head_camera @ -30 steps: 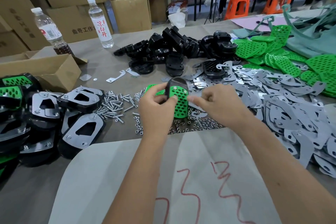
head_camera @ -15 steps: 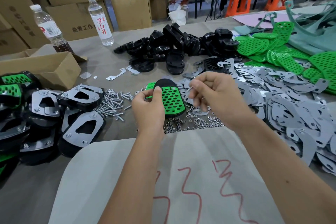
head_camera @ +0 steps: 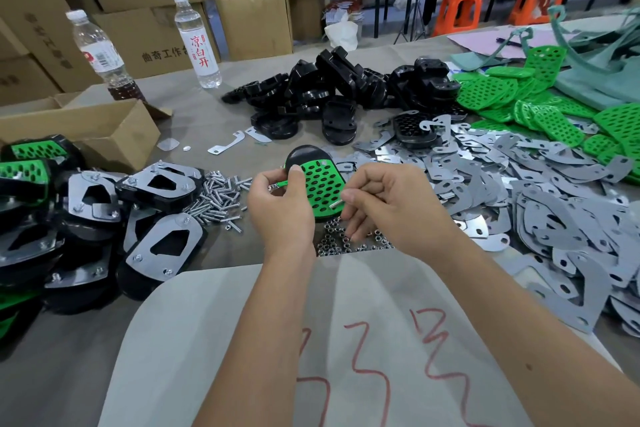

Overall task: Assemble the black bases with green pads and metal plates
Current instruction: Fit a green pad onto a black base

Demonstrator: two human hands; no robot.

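My left hand (head_camera: 278, 208) grips the left edge of a black base (head_camera: 304, 154) fitted with a perforated green pad (head_camera: 322, 184), thumb on the pad's top corner. My right hand (head_camera: 384, 204) pinches a small metal screw (head_camera: 337, 203) against the pad's lower right edge. Loose black bases (head_camera: 332, 97) are heaped behind. Green pads (head_camera: 540, 107) lie at the far right. Grey metal plates (head_camera: 540, 204) spread over the right side.
Screws (head_camera: 216, 198) and nuts (head_camera: 349, 243) lie under and beside my hands. Finished assemblies (head_camera: 86, 218) are stacked at left beside an open carton (head_camera: 86, 132). Two bottles (head_camera: 197, 42) stand at the back. A grey sheet (head_camera: 311, 340) covers the near edge.
My right hand has come down from above the plates to the pad's lower right edge with a screw. The base has tilted flatter in my left hand.
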